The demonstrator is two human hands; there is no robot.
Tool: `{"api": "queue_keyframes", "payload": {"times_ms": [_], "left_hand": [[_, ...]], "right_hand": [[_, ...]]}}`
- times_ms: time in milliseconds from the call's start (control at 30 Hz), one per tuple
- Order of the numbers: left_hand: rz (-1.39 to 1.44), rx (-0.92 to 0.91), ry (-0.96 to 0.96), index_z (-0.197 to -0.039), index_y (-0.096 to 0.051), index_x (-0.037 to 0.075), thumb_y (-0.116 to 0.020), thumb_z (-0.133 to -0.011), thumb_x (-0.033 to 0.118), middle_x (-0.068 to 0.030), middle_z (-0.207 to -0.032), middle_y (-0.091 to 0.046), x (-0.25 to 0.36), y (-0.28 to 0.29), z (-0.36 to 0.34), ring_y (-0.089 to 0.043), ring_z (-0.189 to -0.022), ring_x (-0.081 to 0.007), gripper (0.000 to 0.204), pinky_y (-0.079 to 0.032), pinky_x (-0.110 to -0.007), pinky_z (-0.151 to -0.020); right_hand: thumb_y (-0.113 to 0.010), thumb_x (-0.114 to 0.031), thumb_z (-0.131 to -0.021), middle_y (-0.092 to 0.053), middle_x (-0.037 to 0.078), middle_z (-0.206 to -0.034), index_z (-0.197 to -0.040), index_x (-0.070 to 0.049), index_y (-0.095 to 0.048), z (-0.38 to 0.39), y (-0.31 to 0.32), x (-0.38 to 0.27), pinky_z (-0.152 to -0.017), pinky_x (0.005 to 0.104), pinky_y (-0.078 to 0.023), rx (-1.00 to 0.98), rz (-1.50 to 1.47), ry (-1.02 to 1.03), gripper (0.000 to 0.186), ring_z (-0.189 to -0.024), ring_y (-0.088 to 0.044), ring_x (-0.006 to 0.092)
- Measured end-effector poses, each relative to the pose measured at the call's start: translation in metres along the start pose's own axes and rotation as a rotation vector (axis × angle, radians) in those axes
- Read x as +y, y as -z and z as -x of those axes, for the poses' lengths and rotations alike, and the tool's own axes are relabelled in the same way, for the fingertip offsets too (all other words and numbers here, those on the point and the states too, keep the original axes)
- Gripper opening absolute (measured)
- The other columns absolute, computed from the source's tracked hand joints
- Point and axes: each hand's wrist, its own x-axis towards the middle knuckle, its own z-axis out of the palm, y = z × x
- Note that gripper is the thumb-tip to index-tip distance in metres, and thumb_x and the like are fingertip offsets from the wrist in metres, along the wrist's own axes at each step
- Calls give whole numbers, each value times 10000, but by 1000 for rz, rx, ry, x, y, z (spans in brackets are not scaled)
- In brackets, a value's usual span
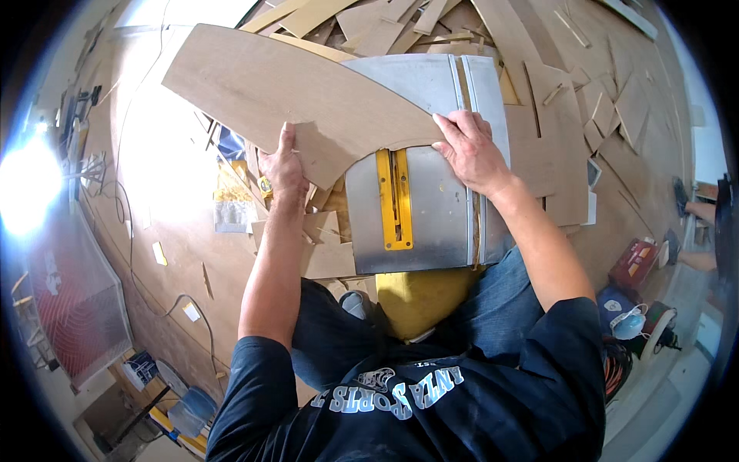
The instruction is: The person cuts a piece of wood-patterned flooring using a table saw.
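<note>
A long curved plywood piece (292, 92) lies across the grey metal top of a table saw (431, 223), arching over its yellow blade insert (394, 196). My left hand (283, 165) grips the near edge of the plywood at the left, thumb on top. My right hand (469, 150) presses flat on the plywood's right part, over the saw top. The saw's yellow body (419, 296) shows below the top, in front of my legs.
Many plywood offcuts (400, 23) are piled behind and to the right of the saw on a board-covered floor. Cables run along the floor at left. A red patterned panel (69, 300) lies at the lower left, a red box (635, 262) and another person's limbs at the right.
</note>
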Motion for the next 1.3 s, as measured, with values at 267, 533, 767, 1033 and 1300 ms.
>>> {"api": "queue_keyframes", "payload": {"times_ms": [267,533,767,1033,1300], "left_hand": [[-8,-9,-6,-1409,-533,-17,-838,-949,150,-147,-1272,-674,3,3,-8,-691,-1093,-245,577,-601,-364,-894],[-81,59,-28,-1412,-529,-24,-840,-944,124,-149,-1260,-680,-5,9,-23,-684,-1116,-252,581,-584,-368,-933],[-110,26,5,-1418,-545,-33,-833,-951,152,-160,-1247,-688,13,34,-41,-711,-1031,-268,579,-627,-402,-837],[-76,12,8,-1441,-523,-23,-825,-961,182,-162,-1259,-669,6,37,-29,-692,-1080,-265,603,-626,-398,-858],[-51,-66,19,-1460,-490,-32,-816,-972,215,-173,-1300,-645,5,35,-27,-687,-1100,-269,637,-637,-390,-850]], "right_hand": [[-678,-282,-1017,-536,79,-1276,-1459,-62,-611,-1,6,6,-1052,458,-437,-37,-35,-30,498,-1207,-547,293],[-690,-240,-1000,-586,61,-1190,-1388,-66,-675,-1,20,6,-1050,447,-417,-67,-43,-33,425,-1152,-561,289],[-678,-256,-1015,-582,68,-1180,-1421,-49,-644,-17,3,-11,-1060,422,-411,-91,-44,61,458,-1139,-555,265],[-688,-204,-996,-613,106,-1150,-1372,5,-657,-15,9,-5,-1035,435,-488,-65,-92,111,431,-1123,-600,294],[-678,-210,-1003,-617,99,-1194,-1381,0,-653,-15,11,3,-1059,427,-487,-73,-55,124,433,-1161,-598,291]]}}
